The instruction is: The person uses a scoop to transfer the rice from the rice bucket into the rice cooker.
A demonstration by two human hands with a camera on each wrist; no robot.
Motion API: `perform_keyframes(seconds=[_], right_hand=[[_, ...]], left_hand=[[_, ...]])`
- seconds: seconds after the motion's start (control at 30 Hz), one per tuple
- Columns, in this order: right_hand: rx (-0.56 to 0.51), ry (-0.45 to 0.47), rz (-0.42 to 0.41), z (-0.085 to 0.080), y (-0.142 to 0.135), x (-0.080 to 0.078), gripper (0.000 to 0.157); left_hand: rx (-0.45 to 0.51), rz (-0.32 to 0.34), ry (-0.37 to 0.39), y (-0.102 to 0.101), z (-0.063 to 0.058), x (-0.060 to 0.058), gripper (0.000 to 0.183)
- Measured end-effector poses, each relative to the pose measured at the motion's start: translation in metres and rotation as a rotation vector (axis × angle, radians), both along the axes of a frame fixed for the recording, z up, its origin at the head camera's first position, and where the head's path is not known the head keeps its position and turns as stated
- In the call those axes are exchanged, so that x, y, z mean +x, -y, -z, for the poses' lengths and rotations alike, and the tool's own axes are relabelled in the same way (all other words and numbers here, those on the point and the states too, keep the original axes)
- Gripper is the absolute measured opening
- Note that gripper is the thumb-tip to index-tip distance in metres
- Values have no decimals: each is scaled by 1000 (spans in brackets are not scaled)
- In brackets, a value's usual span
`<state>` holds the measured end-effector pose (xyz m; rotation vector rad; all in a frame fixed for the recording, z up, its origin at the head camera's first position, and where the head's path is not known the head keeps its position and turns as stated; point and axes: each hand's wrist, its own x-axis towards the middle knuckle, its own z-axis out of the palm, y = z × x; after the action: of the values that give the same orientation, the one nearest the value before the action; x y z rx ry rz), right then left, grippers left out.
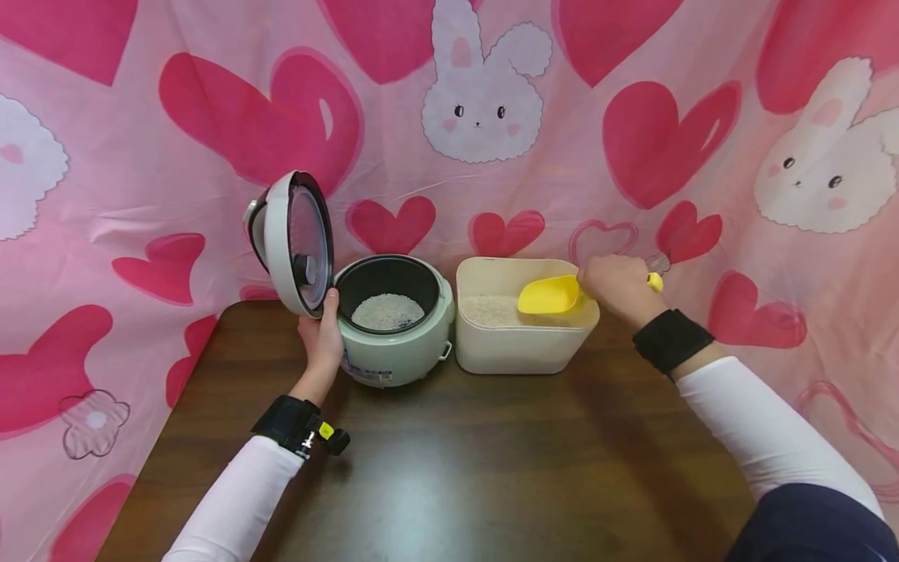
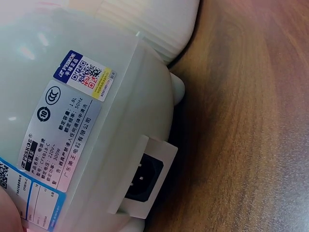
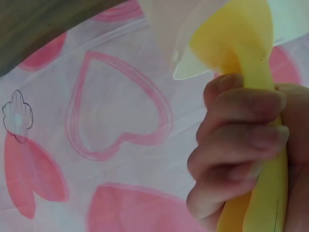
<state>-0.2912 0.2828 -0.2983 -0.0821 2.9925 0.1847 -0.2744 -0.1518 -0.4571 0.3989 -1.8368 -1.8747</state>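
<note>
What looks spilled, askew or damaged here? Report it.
Nothing stands out. Rice lies inside the rice cooker and the cream bin, with no spill visible. The lid is tilted open, the left hand at its lower edge; the right hand holds the yellow scoop.

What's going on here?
A person's right hand grips a yellow scoop at the opening of a cream bin holding rice. The left hand is at the raised lid of a rice cooker, whose dark pot also holds rice. Cooker and bin stand side by side on a wooden table.
</note>
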Motion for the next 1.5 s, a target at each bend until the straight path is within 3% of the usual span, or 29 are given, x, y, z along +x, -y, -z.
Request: perform_keyframes(seconds=[0.17,0.63,1.1,1.3,1.5], right_hand=[[84,3,-14,6,7,-4,25],[153,-8,-55,25,13,-11,24],[69,28,-52,38,22,-19,25],[-29,78,-32,42,23,-23,27],[-85,103,-85,47,24,-27,23]], left_hand=[[-2,-3,6,1,0,-1,59],[6,-2,-7,1,-2,-1,58],[11,15,6,-4,1,2,59],[15,18,11,-7,1,2,59],[25,10,16,-7,0,2,59]])
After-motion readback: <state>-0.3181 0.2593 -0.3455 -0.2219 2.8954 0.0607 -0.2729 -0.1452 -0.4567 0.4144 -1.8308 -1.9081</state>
